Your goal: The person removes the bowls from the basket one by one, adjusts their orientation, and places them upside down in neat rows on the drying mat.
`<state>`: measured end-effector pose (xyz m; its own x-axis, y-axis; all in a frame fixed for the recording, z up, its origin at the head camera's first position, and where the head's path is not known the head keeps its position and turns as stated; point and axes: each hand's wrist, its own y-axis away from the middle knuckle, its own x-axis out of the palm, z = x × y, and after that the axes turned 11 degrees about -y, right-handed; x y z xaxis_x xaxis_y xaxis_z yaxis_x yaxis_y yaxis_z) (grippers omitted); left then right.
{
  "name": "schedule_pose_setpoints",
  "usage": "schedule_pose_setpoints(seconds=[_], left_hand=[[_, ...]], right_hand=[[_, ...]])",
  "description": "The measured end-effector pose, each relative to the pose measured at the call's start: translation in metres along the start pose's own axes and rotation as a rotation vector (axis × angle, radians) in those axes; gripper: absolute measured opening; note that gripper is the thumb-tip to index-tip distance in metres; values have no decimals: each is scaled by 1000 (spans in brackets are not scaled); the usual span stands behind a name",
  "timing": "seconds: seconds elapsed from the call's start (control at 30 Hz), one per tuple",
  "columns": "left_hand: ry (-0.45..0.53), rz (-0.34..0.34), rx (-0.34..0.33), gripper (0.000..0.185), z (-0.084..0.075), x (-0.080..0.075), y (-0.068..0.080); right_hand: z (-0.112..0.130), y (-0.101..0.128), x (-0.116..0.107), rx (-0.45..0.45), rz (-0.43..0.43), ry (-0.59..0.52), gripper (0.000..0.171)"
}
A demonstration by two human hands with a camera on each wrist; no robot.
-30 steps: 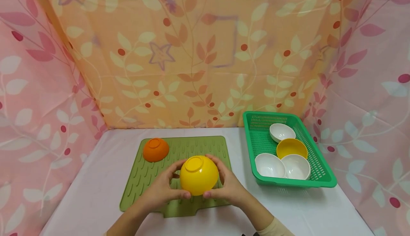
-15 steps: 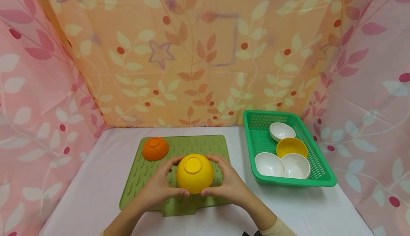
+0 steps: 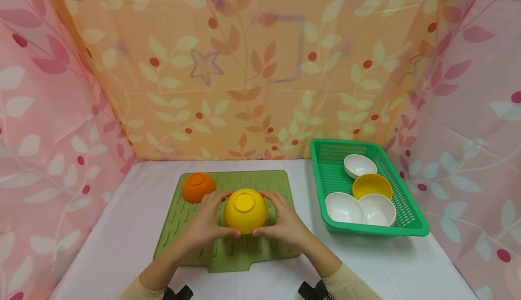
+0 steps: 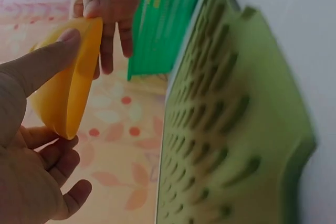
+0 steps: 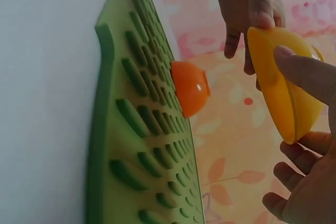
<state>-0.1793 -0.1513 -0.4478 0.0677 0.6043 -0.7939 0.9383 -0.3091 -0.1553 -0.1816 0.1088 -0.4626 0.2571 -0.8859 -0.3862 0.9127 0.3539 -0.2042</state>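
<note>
A yellow bowl (image 3: 246, 214) is held upside down between both hands over the green ridged drying mat (image 3: 228, 264), its foot ring facing up. My left hand (image 3: 202, 227) grips its left side with the thumb at the near rim and fingers at the far side. On the opposite side my right hand (image 3: 287, 227) grips it the same way. Both wrist views show a gap between the bowl's rim and the mat. An orange bowl (image 3: 198, 188) lies upside down at the mat's back left corner, just beyond my left fingers.
To the right stands a green perforated basket (image 3: 415, 218) holding several bowls: white ones (image 3: 344, 208) and a yellow one (image 3: 372, 186). A white cloth (image 3: 122, 227) covers the table. Patterned curtains (image 3: 252, 87) enclose the back and both sides.
Both hands have carried the yellow bowl slightly left and away from me over the mat. Its tilt has levelled, so the foot ring faces more squarely up.
</note>
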Motion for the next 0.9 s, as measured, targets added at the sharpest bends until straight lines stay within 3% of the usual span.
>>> schedule_pose_setpoints(seconds=[0.33, 0.43, 0.6, 0.9], left_hand=[[-356, -24, 144, 101, 32, -25, -76], [-399, 1, 158, 101, 41, -26, -94], [-403, 79, 125, 103, 58, -24, -116], [-564, 183, 151, 94, 85, -8, -140]], right_hand=[[-7, -77, 1, 7, -18, 80, 94], [-19, -95, 2, 28, -9, 94, 94], [-43, -118, 4, 71, 13, 90, 95], [-81, -139, 17, 112, 52, 146, 91]])
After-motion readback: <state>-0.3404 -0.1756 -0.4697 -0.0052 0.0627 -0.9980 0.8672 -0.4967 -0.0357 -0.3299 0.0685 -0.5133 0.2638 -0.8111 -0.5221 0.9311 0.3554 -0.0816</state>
